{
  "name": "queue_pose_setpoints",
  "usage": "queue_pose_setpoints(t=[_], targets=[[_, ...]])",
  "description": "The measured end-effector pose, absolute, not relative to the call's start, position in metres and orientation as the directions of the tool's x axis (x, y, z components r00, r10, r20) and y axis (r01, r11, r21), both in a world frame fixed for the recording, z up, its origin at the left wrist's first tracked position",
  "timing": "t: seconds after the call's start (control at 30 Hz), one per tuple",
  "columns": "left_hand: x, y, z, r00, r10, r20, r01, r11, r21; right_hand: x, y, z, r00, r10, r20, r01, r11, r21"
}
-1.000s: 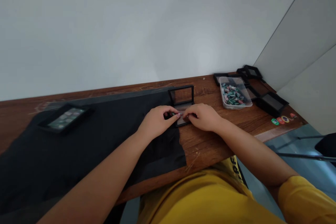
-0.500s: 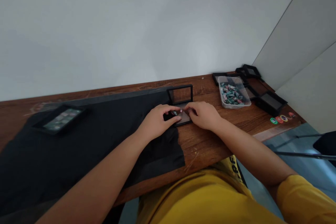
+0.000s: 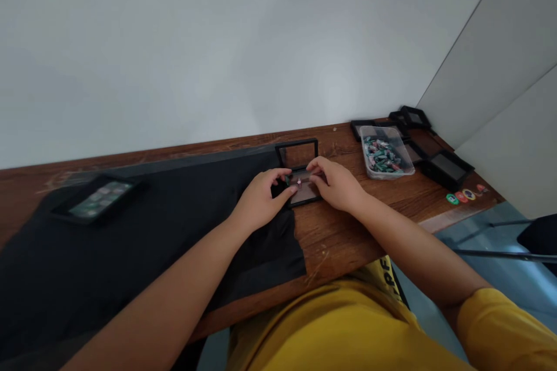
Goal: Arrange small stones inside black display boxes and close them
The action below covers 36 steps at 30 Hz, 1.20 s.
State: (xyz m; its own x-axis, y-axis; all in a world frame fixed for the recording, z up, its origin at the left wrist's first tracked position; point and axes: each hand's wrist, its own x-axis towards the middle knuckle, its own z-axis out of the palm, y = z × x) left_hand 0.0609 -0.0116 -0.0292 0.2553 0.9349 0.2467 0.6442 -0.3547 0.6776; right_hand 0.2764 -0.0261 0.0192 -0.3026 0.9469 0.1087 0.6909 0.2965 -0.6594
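Note:
A small black display case (image 3: 310, 199) lies with its clear, black-framed lid (image 3: 298, 155) raised at the back. On its base sits a tiny pinkish piece (image 3: 299, 183), too small to name. My left hand (image 3: 263, 199) rests at the case's left side, thumb and curved fingers apart. Beside its fingertips is a small green piece (image 3: 288, 178), which looks like a stone and is partly hidden. Over the right part of the case hovers my right hand (image 3: 337, 186), its bent fingers and thumb apart, with nothing visible between them.
A clear plastic tub (image 3: 408, 169) of green and pinkish stones stands to the right, with several black cases (image 3: 448, 169) around it. Round stickers (image 3: 468, 194) lie near the table's right end. Leftward, a filled black case (image 3: 98, 198) sits on black cloth (image 3: 174, 226).
My right hand's fingers have lifted slightly up and away from the pinkish piece and spread. My left fingers have shifted a little and parted, with the green piece showing farther back.

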Motion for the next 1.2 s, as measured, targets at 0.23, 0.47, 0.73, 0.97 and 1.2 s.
queue_pose_setpoints(t=[0.23,0.47,0.73,0.97,1.2], targets=[[0.062,-0.011,-0.025,0.234,0.959,0.161,0.635,-0.276,0.722,0.278,-0.025,0.017,-0.339,0.933,0.12,0.56,0.303,-0.771],[0.057,-0.007,-0.028,0.306,0.917,0.255,0.643,-0.397,0.655,0.277,-0.023,0.014,-0.398,0.906,0.147,0.54,0.361,-0.761],[0.055,-0.009,-0.031,0.31,0.909,0.277,0.667,-0.416,0.618,0.281,-0.018,0.015,-0.502,0.842,0.198,0.685,0.526,-0.504],[0.056,-0.009,-0.027,0.33,0.91,0.253,0.674,-0.414,0.611,0.284,-0.013,0.013,-0.518,0.831,0.202,0.693,0.546,-0.471],[0.058,-0.009,-0.022,0.369,0.907,0.205,0.679,-0.413,0.607,0.286,-0.009,0.007,-0.604,0.758,0.244,0.625,0.641,-0.444]])
